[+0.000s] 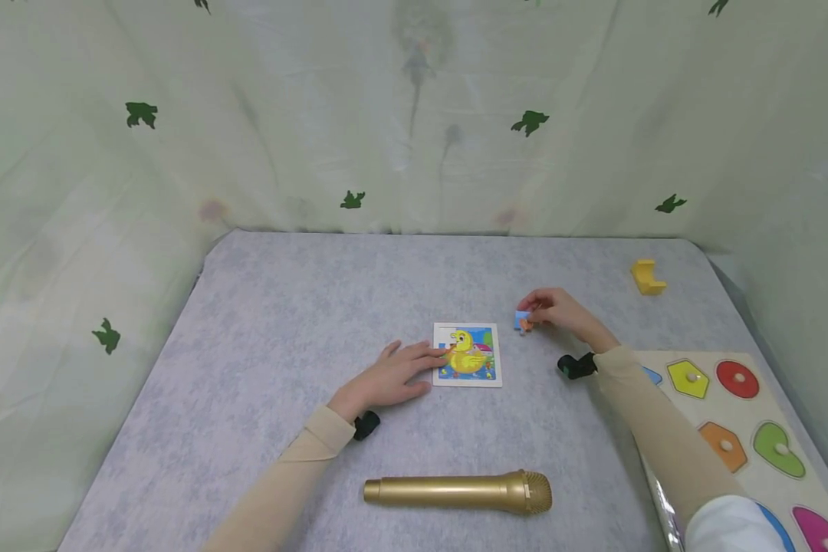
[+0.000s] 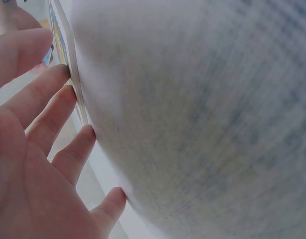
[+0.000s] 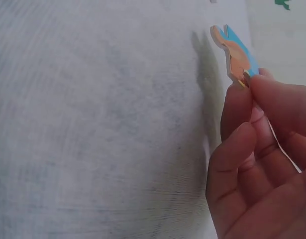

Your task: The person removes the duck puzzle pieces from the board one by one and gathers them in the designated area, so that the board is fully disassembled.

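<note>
A small square jigsaw puzzle (image 1: 468, 382) in a white frame lies flat, showing a yellow duck on blue. My left hand (image 1: 393, 374) reaches it from the left with fingers spread, a fingertip over the picture. In the left wrist view, fingertips (image 2: 60, 74) meet the edge of the puzzle. Just to the right of the frame, my right hand (image 1: 560, 311) pinches a blue and orange jigsaw piece (image 1: 521, 321) between thumb and fingers. The right wrist view shows this piece (image 3: 238, 56) tilted up, its lower end hidden by the fingertips.
A gold microphone (image 1: 455, 492) lies across the front of the table. On the right, a wooden shape board (image 1: 752, 406) with knobbed coloured pieces sits partly under my right sleeve. A yellow block (image 1: 646, 277) stands at the back right. A patterned curtain (image 1: 414, 115) hangs behind.
</note>
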The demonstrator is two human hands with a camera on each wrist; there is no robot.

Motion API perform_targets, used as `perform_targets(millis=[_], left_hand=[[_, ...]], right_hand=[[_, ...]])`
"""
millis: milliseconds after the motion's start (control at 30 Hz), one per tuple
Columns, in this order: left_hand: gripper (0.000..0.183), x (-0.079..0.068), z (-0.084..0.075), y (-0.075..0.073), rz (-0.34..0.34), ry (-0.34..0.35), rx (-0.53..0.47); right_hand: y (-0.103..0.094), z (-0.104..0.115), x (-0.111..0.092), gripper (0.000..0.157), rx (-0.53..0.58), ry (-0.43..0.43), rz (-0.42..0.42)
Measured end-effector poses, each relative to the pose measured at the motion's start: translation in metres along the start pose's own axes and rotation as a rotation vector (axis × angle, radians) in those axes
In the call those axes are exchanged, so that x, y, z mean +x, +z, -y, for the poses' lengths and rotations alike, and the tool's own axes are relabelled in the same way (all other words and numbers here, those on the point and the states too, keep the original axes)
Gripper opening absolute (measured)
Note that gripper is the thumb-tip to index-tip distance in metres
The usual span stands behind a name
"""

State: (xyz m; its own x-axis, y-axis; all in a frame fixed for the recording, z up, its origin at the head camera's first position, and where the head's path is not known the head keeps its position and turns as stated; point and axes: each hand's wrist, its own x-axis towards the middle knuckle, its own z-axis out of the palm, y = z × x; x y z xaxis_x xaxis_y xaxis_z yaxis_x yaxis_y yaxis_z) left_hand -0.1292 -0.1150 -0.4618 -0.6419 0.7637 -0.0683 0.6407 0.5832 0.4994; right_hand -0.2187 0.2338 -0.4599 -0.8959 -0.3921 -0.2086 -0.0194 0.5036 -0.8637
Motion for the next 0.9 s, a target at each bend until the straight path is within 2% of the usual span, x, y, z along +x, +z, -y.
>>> perform_targets(millis=[233, 467, 600, 700, 900], left_hand=[[0.046, 0.000, 0.001, 0.000, -0.001, -0.004, -0.005], [0.046, -0.001, 0.000, 0.000, 0.001, -0.009, -0.014], [0.047, 0.000, -0.001, 0.000, 0.004, -0.012, -0.012], [0.046, 0.001, -0.002, -0.001, 0.002, -0.016, -0.006], [0.044, 0.008, -0.004, -0.001, -0.013, -0.035, 0.003]], right_hand=[[0.010, 0.000, 0.006, 0.019, -0.144, -0.006, -0.025], [0.020, 0.006, 0.008, 0.011, -0.374, -0.076, -0.066], [0.021, 0.008, 0.006, 0.010, -0.437, -0.088, -0.067], [0.021, 0.009, 0.006, 0.009, -0.432, -0.088, -0.073], [0.034, 0.022, 0.008, 0.011, -0.265, -0.107, -0.013]])
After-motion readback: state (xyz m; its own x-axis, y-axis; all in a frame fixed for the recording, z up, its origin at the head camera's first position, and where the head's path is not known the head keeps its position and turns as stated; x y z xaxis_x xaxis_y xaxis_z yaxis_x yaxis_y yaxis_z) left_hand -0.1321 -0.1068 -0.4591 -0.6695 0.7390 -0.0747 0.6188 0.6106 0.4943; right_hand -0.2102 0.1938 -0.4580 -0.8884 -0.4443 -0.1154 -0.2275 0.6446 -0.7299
